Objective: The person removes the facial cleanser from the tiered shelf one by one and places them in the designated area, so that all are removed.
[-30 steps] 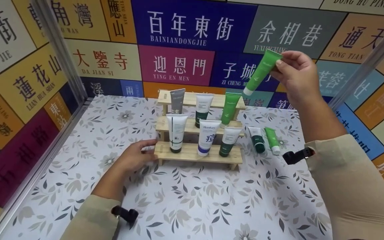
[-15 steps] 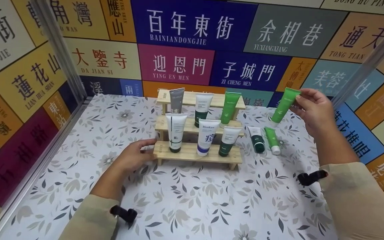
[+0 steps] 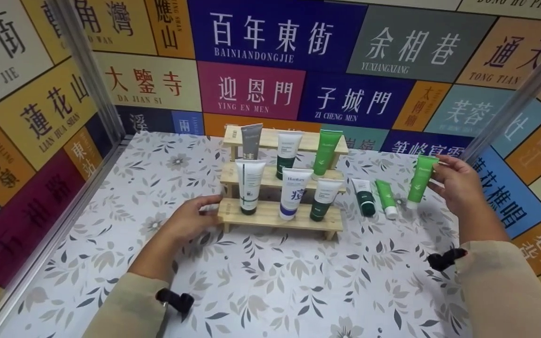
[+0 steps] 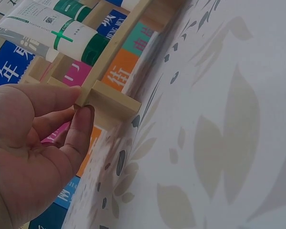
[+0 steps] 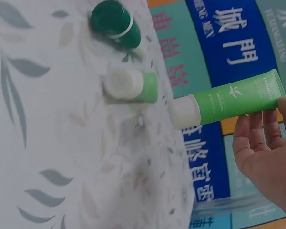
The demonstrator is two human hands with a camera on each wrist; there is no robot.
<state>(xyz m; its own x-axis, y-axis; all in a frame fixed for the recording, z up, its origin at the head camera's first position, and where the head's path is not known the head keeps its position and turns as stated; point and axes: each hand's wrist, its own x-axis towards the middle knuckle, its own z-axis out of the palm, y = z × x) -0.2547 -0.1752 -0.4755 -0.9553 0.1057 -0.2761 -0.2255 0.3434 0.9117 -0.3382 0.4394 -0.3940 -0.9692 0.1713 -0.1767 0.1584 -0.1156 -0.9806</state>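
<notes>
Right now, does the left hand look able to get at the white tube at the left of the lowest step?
Probably yes: the left hand pinches the wooden stand at its lower left end, close to the white tube, with nothing standing between them. Likely it must let go first.

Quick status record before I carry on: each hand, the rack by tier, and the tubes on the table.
Left hand: pinches the left end of the wooden rack's lowest tier
Right hand: holds a green tube by its flat end, cap down
Lowest tier: striped white tube, blue-and-white tube, short two-tone tube, all standing
Middle tier: taller two-tone tube, standing green tube
Gray tube: behind the striped white tube, base hidden
Table, right of rack: lying two-tone tube, lying green tube
</notes>
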